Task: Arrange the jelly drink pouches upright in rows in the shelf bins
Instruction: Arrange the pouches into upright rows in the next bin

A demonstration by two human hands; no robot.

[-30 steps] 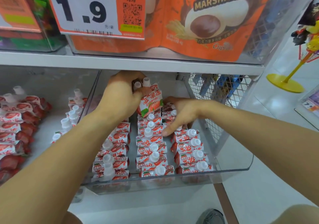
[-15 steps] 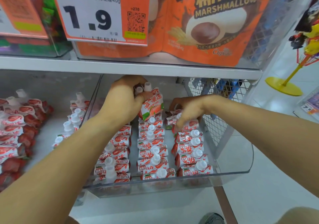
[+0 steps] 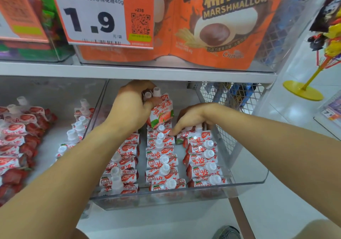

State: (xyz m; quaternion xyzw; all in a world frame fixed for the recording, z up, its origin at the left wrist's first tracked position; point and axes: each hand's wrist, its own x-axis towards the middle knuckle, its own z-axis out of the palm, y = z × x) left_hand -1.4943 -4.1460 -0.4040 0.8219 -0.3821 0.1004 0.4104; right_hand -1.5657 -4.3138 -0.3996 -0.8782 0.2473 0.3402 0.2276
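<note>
Jelly drink pouches (image 3: 160,113): two gripped by the necks in the left hand (image 3: 132,109), fingers curled round the white spouts, held at 12 o'clock above the middle row of the clear shelf bin (image 3: 239,184). Right hand (image 3: 191,119) at 3 o'clock, fingers bent, pressing the back pouches of the right row (image 3: 202,160). Best practice: steady neighbours, lower held pouches spout-up behind the row. Finish: white-and-red film, strawberry print, translucent caps; three rows standing.

Both forearms are bare to the frame edge, with no sleeves, watch, rings or gloves in view. The left hand (image 3: 132,107) and right hand (image 3: 191,119) are uncovered. A dark grey shoe (image 3: 226,232) appears below the right forearm.
</note>
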